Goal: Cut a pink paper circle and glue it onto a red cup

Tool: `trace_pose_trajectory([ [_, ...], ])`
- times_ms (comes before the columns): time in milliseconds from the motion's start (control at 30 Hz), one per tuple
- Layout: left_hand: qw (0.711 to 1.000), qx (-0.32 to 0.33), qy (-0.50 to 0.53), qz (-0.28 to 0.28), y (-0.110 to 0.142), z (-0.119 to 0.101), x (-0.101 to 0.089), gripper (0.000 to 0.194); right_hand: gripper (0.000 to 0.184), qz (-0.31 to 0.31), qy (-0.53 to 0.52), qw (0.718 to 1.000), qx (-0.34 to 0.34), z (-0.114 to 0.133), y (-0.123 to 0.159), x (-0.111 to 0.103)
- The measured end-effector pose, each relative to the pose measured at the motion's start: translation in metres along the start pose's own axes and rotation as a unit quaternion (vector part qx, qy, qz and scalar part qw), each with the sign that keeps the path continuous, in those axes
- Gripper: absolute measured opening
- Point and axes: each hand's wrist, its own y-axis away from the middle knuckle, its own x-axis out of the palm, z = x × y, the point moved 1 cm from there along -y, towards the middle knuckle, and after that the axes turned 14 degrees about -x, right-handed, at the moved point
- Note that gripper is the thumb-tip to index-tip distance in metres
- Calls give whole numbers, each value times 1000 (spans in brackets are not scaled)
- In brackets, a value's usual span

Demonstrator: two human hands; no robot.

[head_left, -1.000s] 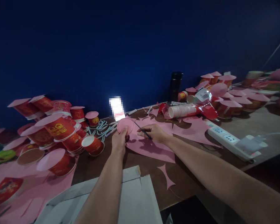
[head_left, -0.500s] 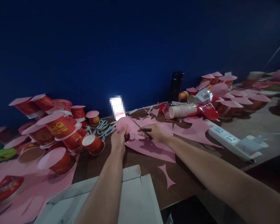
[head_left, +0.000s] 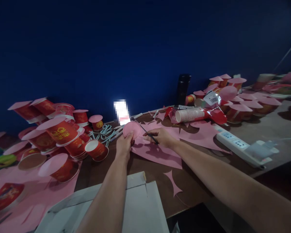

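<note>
My left hand (head_left: pixel 123 145) is closed on a small red paper cup with a round pink paper lid (head_left: pixel 132 129) facing up, held just above the brown table (head_left: pixel 104 171). My right hand (head_left: pixel 162 137) pinches a thin dark stick-like tool (head_left: pixel 145 132) whose tip points at the edge of the lid. Below both hands lies a pink paper sheet (head_left: pixel 157 152) with round holes cut out of it.
Piles of red cups with pink lids (head_left: pixel 60 132) lie at the left, and more (head_left: pixel 235 97) at the right. A sleeve of stacked cups (head_left: pixel 196 115), a black bottle (head_left: pixel 183 89), a white power strip (head_left: pixel 242 147), light blue straws (head_left: pixel 105 132) and a white folded card (head_left: pixel 135 207) are around.
The lidded cup has shifted slightly right and toward the tool's tip. My right hand has barely moved.
</note>
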Motion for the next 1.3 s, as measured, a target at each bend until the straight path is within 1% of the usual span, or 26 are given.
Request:
trace_pose_trajectory([
  [167, 1000, -19, 7, -6, -1, 2, 0, 43, 46, -1, -5, 1000, -1, 0, -1, 0],
  [300, 1000, -13, 14, -14, -4, 4, -2, 43, 47, -3, -14, 1000, 1, 1, 0, 1],
  [433, 1000, -11, 24, -13, -6, 5, -2, 45, 45, -2, 5, 1000, -5, 2, 0, 1],
  [600, 999, -10, 40, -18, -2, 1, -1, 46, 45, 3, 25, 1000, -13, 0, 0, 0],
  [700, 999, -13, 30, -22, 0, 0, -1, 43, 45, 3, 22, 1000, -18, -1, 0, 0],
  [800, 999, -19, 12, -34, 2, -1, -2, 40, 45, 1, 12, 1000, -10, -2, -1, 0],
  [967, 999, -2, 24, -46, 2, -3, -1, 36, 44, 5, 27, 999, -18, -1, 0, 1],
  [1067, 999, -3, 31, -41, 2, -2, -1, 36, 43, 3, 37, 999, -19, -2, 0, 1],
  [1167, 999, 4, 25, -38, 1, -2, -1, 35, 41, -1, 36, 999, -22, -2, 0, 1],
  [1300, 998, 23, 18, -49, -3, 1, -3, 35, 41, 4, 32, 999, -29, -3, 0, 2],
])
